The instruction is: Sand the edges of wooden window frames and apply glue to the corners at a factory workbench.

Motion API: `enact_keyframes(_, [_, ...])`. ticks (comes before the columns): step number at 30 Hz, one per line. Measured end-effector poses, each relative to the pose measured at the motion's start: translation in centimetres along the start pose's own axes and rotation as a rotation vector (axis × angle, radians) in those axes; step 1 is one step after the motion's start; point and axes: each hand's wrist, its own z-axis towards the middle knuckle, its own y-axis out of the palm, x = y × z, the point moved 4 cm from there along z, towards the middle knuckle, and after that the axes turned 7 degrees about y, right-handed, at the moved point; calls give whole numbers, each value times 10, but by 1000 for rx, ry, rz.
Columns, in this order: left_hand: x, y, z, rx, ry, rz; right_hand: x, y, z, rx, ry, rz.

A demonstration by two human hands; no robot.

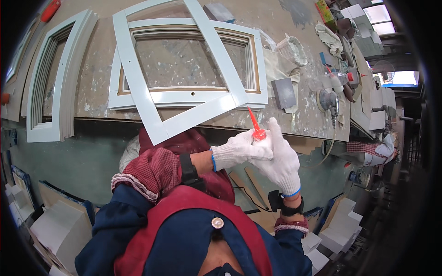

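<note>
Both my hands wear white knit gloves and meet in front of my chest, below the workbench edge. My left hand (237, 151) and my right hand (280, 161) close together around a small squeeze bottle (258, 134) with a long red nozzle pointing up and slightly left. The bottle's body is hidden inside the gloves. Just above the nozzle tip lies a white-painted frame (138, 87), set crooked over a second white frame (260, 60) with a bare wood inner edge, both flat on the paint-spattered workbench (92, 87).
Another white frame (60, 78) lies at the bench's left. A grey sanding block (283, 93), rags, a round sander (328, 100) and a second red-nozzled bottle (335, 83) sit at the right. White blocks are stacked on the floor at both sides. Another person (375, 152) bends at far right.
</note>
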Motion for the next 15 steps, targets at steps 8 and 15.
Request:
enact_keyframes(8, [23, 0, -7, 36, -62, -486, 37, 34, -42, 457, -190, 538])
enact_keyframes(15, [32, 4, -16, 10, -92, -420, 29, 61, -39, 730, -293, 864])
